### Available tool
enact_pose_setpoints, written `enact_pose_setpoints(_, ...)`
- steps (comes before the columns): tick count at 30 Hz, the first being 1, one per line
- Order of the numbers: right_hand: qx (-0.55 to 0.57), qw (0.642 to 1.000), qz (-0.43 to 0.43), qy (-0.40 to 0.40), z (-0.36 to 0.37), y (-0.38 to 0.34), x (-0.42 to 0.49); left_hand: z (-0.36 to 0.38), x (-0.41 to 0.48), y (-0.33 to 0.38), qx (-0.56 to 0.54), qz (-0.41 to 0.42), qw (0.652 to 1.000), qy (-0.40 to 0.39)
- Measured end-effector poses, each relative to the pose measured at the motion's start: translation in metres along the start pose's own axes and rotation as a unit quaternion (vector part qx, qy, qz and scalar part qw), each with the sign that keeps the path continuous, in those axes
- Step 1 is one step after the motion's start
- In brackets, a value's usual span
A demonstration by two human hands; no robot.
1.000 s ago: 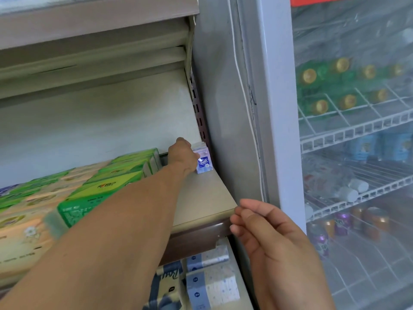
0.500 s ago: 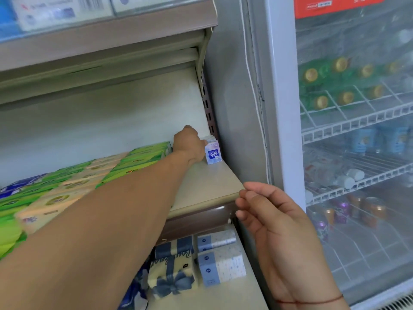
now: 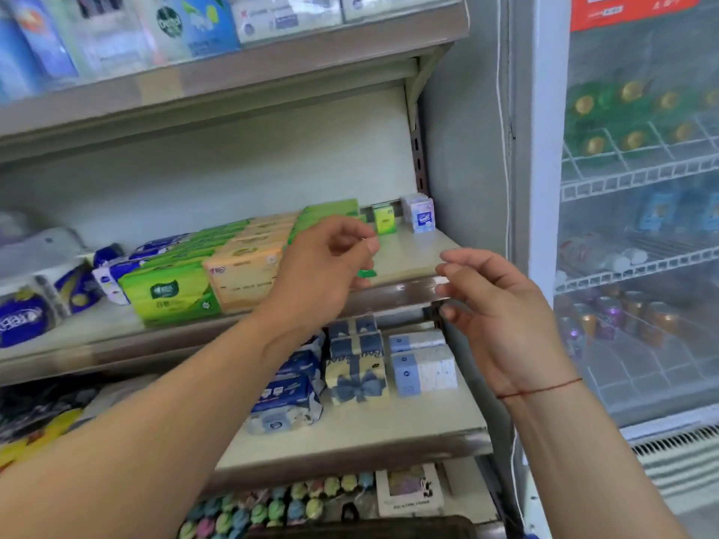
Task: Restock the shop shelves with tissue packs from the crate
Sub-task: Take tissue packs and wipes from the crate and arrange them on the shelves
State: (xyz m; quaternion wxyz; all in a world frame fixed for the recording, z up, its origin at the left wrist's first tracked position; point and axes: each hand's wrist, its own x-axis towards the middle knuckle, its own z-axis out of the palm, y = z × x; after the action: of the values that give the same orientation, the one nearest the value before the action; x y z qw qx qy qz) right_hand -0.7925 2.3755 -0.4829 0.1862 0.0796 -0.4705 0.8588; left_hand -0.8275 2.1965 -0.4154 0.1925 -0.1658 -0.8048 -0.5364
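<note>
The small white-and-lilac wrapped tissue pack (image 3: 419, 212) stands at the back right corner of the beige middle shelf (image 3: 412, 262), probably light, soft and slick, best pinched across its narrow sides, while the left hand (image 3: 330, 266) and right hand (image 3: 502, 317) hang loosely curled, apparently empty, at that shelf's front edge.

- Right end of the middle shelf (image 3: 412, 254) lies bare and is open from the front.
- At its back stand a small green pack (image 3: 384, 219) and a small white pack (image 3: 420, 213) — the latter beside the grey side wall (image 3: 459, 149).
- To the left, green and orange packs (image 3: 241, 266) fill the shelf.
</note>
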Motion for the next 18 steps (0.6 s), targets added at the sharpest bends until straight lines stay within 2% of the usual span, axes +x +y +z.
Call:
enact_pose_setpoints(4,-0.067,0.996,0.007,-0.056,0.024,0.016,-0.035,-0.048,-0.069,-0.011,-0.053,-0.022,0.998,0.024)
enact_pose_setpoints(8,-0.166,0.975,0.07,-0.128,0.038,0.066,-0.082,-0.091,-0.135,-0.054,-0.077,-0.06,0.993,0.061)
enact_pose_setpoints(14,-0.327,0.901,0.226,-0.174,0.011,0.182,-0.149,-0.109,-0.242,-0.173,-0.084,-0.205,0.973,0.06)
enact_pose_setpoints(18,-0.403,0.832,0.324,-0.202,-0.022,0.261,-0.196,-0.102,-0.313,-0.272,-0.042,-0.329,0.943,0.022)
